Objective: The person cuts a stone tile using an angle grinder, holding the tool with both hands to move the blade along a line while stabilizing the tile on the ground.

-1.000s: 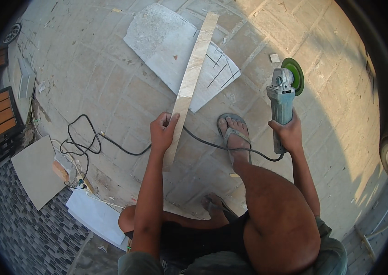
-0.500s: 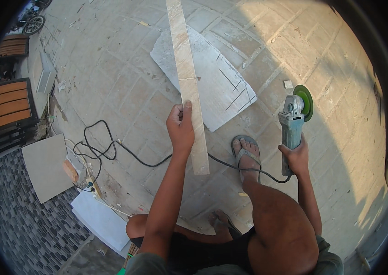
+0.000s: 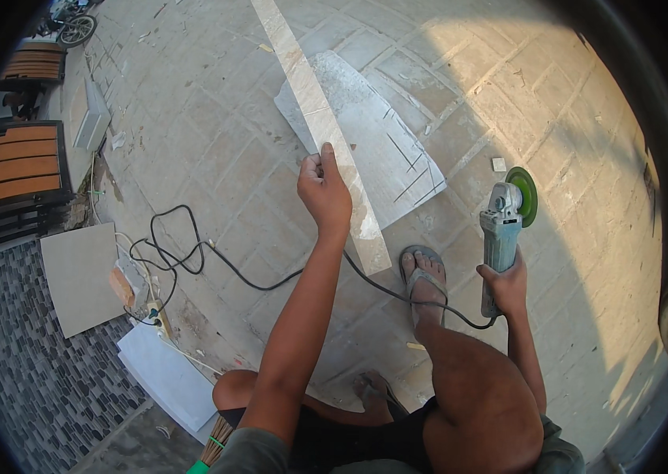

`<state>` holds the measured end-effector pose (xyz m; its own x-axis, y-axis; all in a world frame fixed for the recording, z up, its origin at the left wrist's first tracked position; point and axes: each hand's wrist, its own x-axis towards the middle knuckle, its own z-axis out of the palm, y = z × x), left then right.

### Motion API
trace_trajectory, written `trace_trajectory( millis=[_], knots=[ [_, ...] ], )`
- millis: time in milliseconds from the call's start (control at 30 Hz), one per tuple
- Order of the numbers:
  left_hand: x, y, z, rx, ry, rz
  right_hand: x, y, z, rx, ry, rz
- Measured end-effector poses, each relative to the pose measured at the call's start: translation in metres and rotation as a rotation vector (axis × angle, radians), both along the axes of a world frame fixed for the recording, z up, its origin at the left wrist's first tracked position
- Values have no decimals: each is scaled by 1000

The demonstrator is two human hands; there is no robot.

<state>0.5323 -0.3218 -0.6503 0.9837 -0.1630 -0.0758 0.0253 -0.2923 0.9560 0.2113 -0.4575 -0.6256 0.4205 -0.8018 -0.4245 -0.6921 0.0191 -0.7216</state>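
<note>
Paved ground (image 3: pixel 215 150) is seen across most of the view, edged at the far left by orange slatted panels (image 3: pixel 14 162); nearer, a beige square tile (image 3: pixel 80 276) is laid beside a looped black cord (image 3: pixel 261 287). Toward the middle, a long, narrow stone-like strip (image 3: pixel 317 110) is held slantwise above a pale slab (image 3: pixel 381 142), grasped near its lower end by the fingers of the left hand (image 3: pixel 324 193), the thumb pressed along its face. It is judged rigid, moderately heavy and brittle, with dusty faces that may slip; since most of its length is carried beyond the grip, it would be better balanced if held nearer its middle, or supported at two places, away from the faint line across it. At the right, a grinder (image 3: pixel 500 245) with a green disc (image 3: pixel 525 197) is grasped around its body by the right hand (image 3: pixel 508 283), and would be judged dense and head-heavy. Compared with a second ago, the strip's far end has been swung from upper right to upper left, and its near end brought toward the sandalled foot (image 3: pixel 429 272), while the grinder's hold is unchanged.
</note>
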Motion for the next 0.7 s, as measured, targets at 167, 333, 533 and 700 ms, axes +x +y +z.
trace_trajectory(
  millis=[167, 333, 533, 700],
  knots=[
    [-6, -6, -2, -63, 40, 17, -1, -5, -3, 14, 26, 8],
    [-11, -21, -8, -138, 78, 22, -7, -8, -6, 17, 40, 5],
    [-17, -38, -44, -62, 69, 110, -5, -8, -4, 21, 29, -12],
    [-54, -77, -65, -35, 25, 152, -8, -13, 8, 44, -21, -55]
  ],
)
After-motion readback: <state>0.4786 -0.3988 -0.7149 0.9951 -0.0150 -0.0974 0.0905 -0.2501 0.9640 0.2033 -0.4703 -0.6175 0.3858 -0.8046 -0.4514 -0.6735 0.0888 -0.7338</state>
